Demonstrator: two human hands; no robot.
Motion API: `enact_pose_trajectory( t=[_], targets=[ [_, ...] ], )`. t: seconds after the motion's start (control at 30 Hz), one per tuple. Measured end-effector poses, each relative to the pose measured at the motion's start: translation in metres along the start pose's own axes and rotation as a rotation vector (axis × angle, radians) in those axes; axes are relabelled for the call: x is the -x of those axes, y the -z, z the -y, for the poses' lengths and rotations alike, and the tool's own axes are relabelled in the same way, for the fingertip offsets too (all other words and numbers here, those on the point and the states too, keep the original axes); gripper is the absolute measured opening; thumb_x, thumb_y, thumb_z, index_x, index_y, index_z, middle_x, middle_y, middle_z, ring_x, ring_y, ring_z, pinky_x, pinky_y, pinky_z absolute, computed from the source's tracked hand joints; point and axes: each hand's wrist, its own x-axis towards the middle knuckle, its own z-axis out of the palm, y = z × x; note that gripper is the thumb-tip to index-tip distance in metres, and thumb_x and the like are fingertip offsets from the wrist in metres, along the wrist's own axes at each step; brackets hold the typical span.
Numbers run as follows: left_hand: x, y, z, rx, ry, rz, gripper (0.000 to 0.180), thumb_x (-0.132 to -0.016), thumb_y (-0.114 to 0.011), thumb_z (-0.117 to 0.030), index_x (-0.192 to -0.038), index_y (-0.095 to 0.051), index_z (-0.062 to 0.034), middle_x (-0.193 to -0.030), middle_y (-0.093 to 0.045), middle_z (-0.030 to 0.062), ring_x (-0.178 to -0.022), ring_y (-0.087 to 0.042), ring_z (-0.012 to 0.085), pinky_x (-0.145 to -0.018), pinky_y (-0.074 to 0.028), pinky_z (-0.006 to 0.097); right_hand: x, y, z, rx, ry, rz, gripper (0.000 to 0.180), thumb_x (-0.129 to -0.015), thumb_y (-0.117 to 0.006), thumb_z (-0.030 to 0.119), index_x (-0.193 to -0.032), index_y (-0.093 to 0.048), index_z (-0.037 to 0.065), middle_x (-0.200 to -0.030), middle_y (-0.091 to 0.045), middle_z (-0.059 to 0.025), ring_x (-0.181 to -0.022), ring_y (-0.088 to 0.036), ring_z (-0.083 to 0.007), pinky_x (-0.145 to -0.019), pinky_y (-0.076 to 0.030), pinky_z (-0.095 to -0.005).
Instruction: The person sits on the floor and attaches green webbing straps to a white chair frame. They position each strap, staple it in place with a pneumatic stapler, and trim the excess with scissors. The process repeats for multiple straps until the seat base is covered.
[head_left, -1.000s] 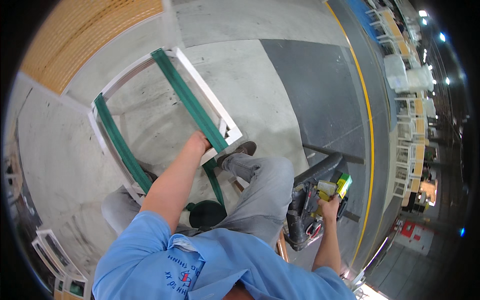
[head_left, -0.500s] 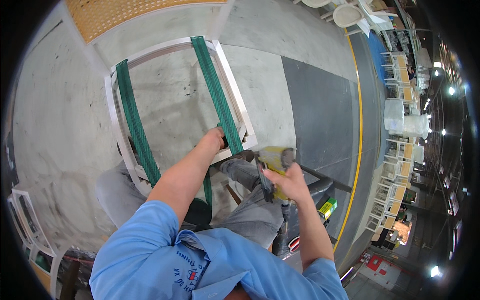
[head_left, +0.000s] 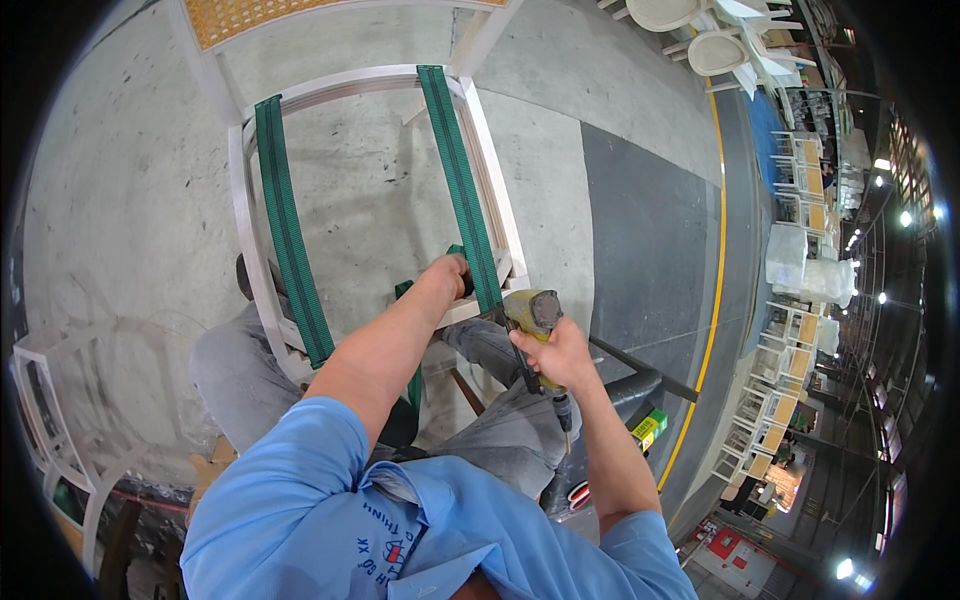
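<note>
A white chair frame (head_left: 496, 178) stands before me, with two dark green webbing straps running across its seat opening: a left strap (head_left: 284, 225) and a right strap (head_left: 452, 160). My left hand (head_left: 450, 276) is closed on green webbing beside the near end of the right strap, its fingers partly hidden. A loose tail of webbing hangs below that forearm. In my right hand (head_left: 563, 357) is a yellow and black pneumatic staple gun (head_left: 535, 311), gripped by its handle. Its nose is at the near right corner of the frame, by the strap's end; whether it touches is hard to see.
Woven cane (head_left: 240, 20) fills the chair's back at the far side. Right of my legs, a green and yellow box (head_left: 650, 428) and red-handled scissors (head_left: 579, 495) lie on a dark surface. Another white chair frame (head_left: 62, 430) stands at left. Rows of chairs line the far right.
My right hand has brought the staple gun slightly left and in against the frame's near right corner. The left hand keeps its hold by the strap. The whole view has shifted slightly.
</note>
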Motion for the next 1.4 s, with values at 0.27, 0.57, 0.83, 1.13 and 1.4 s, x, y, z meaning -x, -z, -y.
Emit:
enact_pose_trajectory(
  t=[0.27,0.57,0.83,1.13,1.4],
  targets=[
    [0.003,0.003,0.001,-0.013,0.022,0.122,0.015,-0.099,-0.057,-0.007,-0.093,-0.069,-0.0005,-0.096,-0.073,0.0171,-0.087,-0.072,0.0320,-0.077,-0.060,0.050,0.002,0.000,-0.002,0.153,-0.041,-0.018,0.032,-0.088,-0.079,0.017,-0.110,-0.063,0.000,-0.076,-0.065,-0.0007,-0.057,-0.056,-0.0094,-0.055,-0.048,-0.0287],
    [-0.007,0.003,0.000,-0.114,-0.018,0.048,0.015,-0.091,-0.066,-0.012,-0.079,-0.068,-0.0048,-0.096,-0.069,0.0175,-0.086,-0.064,0.0323,-0.079,-0.052,0.047,0.011,-0.018,0.002,0.003,0.043,-0.009,0.023,-0.092,-0.077,0.020,-0.099,-0.069,0.000,-0.070,-0.062,0.0013,-0.056,-0.057,-0.0071,-0.049,-0.047,-0.0264],
    [0.014,0.009,-0.009,-0.457,-0.052,0.093,0.020,-0.095,-0.067,-0.024,-0.096,-0.073,-0.0050,-0.102,-0.071,0.0208,-0.091,-0.066,0.0326,-0.081,-0.052,0.048,0.026,-0.003,-0.010,-0.134,0.061,-0.007,0.023,-0.092,-0.077,0.019,-0.102,-0.067,0.000,-0.073,-0.063,-0.0003,-0.056,-0.056,-0.0082,-0.048,-0.045,-0.0263],
    [0.131,0.046,0.001,-1.532,-1.257,-0.266,0.030,-0.099,-0.060,-0.029,-0.105,-0.073,-0.0033,-0.100,-0.072,0.0187,-0.090,-0.070,0.0310,-0.077,-0.054,0.042,0.062,0.030,-0.027,-0.343,0.204,-0.119,0.020,-0.094,-0.074,0.014,-0.105,-0.068,-0.002,-0.084,-0.067,-0.0030,-0.059,-0.056,-0.0097,-0.051,-0.047,-0.0268],
    [0.161,0.102,0.126,-1.122,-0.550,0.150,0.073,-0.093,-0.069,-0.019,-0.158,-0.037,-0.0194,-0.117,-0.073,0.0204,-0.101,-0.071,0.0291,-0.085,-0.055,0.040,0.070,0.034,-0.039,-0.370,0.182,-0.105,0.020,-0.095,-0.073,0.013,-0.108,-0.068,0.000,-0.086,-0.067,-0.0024,-0.058,-0.056,-0.0090,-0.050,-0.046,-0.0265]
  ],
)
